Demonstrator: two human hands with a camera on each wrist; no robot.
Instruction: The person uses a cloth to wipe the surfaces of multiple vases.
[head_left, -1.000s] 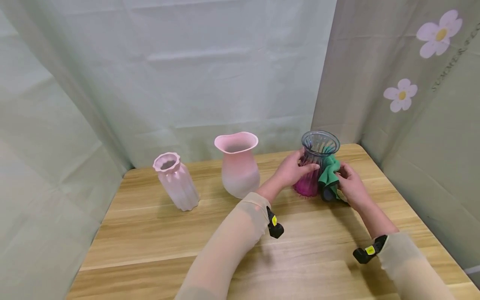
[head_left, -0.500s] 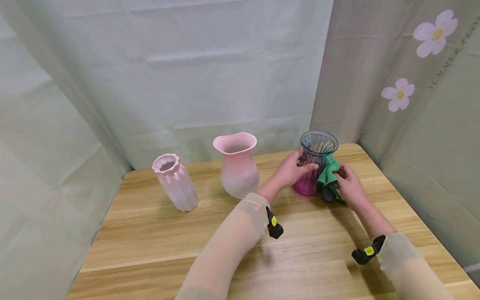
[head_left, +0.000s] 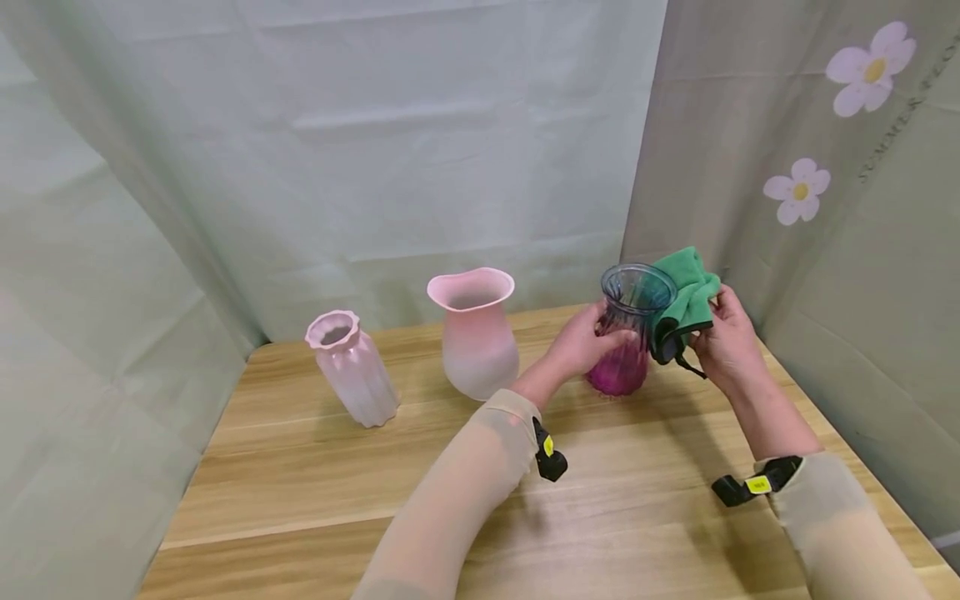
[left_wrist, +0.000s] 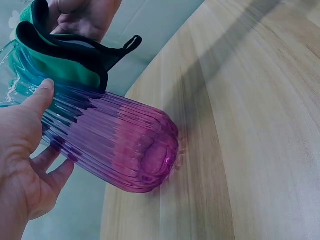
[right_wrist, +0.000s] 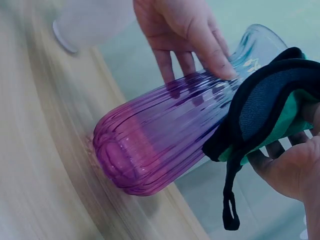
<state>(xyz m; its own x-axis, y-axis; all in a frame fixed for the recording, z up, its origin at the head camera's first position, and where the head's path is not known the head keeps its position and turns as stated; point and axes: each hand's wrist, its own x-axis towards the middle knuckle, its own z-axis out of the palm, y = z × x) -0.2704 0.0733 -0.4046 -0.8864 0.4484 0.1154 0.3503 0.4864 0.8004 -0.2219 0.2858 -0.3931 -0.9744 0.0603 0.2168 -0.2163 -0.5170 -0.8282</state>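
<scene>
A ribbed glass vase [head_left: 624, 358], blue at its flared rim and magenta at its base, stands at the back right of the table. My left hand [head_left: 581, 340] grips it from the left, thumb across the front and fingers round the far side, as the left wrist view also shows. Against the vase's upper right side lies a green cloth [head_left: 690, 283] with black edging and a black hanging loop [right_wrist: 230, 210]. My right hand [head_left: 727, 337] holds this cloth, fingers bent behind it and partly hidden by its folds.
To the left of the glass vase stands a pink and white vase [head_left: 480, 354] with a wavy rim. Farther left is a pale pink fluted vase [head_left: 356, 375]. Curtains [head_left: 450, 150] hang behind the wooden table [head_left: 337, 500] and along its sides.
My right hand has moved up and slightly right with the cloth, from the vase's lower side to near its rim. More of the cloth is spread out. My left hand stays on the vase.
</scene>
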